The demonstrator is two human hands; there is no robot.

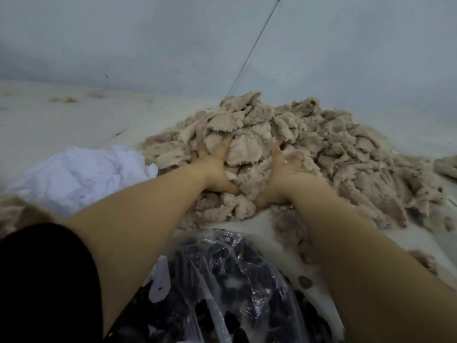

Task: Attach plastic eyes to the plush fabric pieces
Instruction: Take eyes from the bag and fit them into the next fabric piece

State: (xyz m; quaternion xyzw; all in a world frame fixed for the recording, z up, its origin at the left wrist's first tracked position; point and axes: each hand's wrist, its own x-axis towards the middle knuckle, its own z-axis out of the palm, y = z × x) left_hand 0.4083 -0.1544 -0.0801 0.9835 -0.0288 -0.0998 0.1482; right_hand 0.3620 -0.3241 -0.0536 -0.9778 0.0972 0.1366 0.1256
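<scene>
Head view: both bare arms reach forward from the bottom of the frame into a big pile of beige plush fabric pieces [296, 149] heaped at centre-right on the white tabletop [61, 125]. Left hand [217, 167] lies flat on the pile, fingers straight and spread, thumb pointing toward frame centre, fingertips partly sunk into the fabric. Right hand [279, 174] likewise spread and pressing on the pile, index finger extended up-frame, the outer fingers buried in the fabric so cannot tell how they lie. A clump of the pieces sits between the two hands; neither hand visibly pinches anything.

Lower centre, just near the person's body, a clear plastic bag [235, 288] holds dark round items, likely the plastic eyes, blurred. Left of the pile, mid-left of frame, a crumpled heap of white fabric [81, 174]. A black sleeve [44, 280] fills the lower left corner. A thin dark cord [254, 45] runs diagonally from the top centre down toward the back of the pile, against a pale grey wall [148, 40].
</scene>
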